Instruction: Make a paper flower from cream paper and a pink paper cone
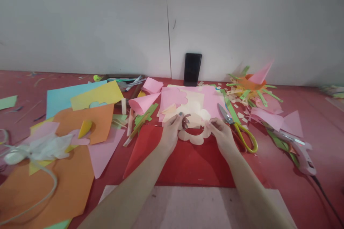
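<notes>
My left hand [172, 130] and my right hand [220, 132] both pinch a cream paper flower cut-out [194, 136] over a red paper sheet [185, 161]. The left fingers hold its upper left edge, and the right fingers grip its right edge. Just behind the flower lie pink paper sheets [212, 100] with a flower-shaped hole and a cream sheet [193, 109]. Yellow-handled scissors [238, 128] rest right beside my right hand.
A pink paper cone [143, 103] and green strips lie left of centre. Orange [88, 121], yellow [96, 94] and blue sheets cover the left side. A black phone [192, 68] leans on the wall. A glue gun [301, 152] and paper scraps sit at right.
</notes>
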`<action>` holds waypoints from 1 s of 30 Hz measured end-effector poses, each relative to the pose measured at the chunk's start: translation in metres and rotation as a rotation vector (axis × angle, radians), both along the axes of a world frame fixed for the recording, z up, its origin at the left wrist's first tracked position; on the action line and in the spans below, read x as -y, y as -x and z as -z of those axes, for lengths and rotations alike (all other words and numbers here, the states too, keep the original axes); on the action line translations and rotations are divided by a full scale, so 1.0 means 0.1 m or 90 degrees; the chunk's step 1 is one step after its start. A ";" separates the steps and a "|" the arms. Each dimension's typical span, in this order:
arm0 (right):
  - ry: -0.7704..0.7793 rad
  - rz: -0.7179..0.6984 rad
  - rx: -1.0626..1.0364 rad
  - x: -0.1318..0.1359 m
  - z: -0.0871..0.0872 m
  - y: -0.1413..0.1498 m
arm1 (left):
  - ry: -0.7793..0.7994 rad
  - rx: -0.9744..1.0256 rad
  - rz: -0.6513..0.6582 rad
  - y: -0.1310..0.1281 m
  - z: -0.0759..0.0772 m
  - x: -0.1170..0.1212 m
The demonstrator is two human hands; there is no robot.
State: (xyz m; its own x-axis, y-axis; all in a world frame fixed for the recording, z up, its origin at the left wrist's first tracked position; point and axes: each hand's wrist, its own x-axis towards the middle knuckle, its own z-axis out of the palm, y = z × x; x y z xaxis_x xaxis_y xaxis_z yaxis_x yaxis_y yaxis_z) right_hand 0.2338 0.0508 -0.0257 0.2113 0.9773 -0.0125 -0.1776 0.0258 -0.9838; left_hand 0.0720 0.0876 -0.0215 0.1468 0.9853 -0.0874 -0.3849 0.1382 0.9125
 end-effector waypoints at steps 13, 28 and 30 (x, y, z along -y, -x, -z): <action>0.022 0.044 -0.025 0.02 0.02 -0.01 | 0.027 -0.015 -0.012 0.00 -0.02 0.00; -0.021 0.006 0.041 0.00 -0.01 0.01 | 0.012 -0.013 -0.012 -0.01 -0.01 0.00; -0.028 -0.011 0.049 0.01 -0.01 0.01 | 0.015 -0.009 -0.013 0.00 -0.02 0.00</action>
State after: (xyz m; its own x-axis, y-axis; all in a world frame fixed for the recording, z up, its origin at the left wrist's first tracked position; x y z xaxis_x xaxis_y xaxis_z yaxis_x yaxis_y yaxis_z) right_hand 0.2323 0.0503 -0.0244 0.1935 0.9800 0.0467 -0.1025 0.0675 -0.9924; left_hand 0.0725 0.0874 -0.0196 0.1256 0.9856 -0.1129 -0.3746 0.1525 0.9146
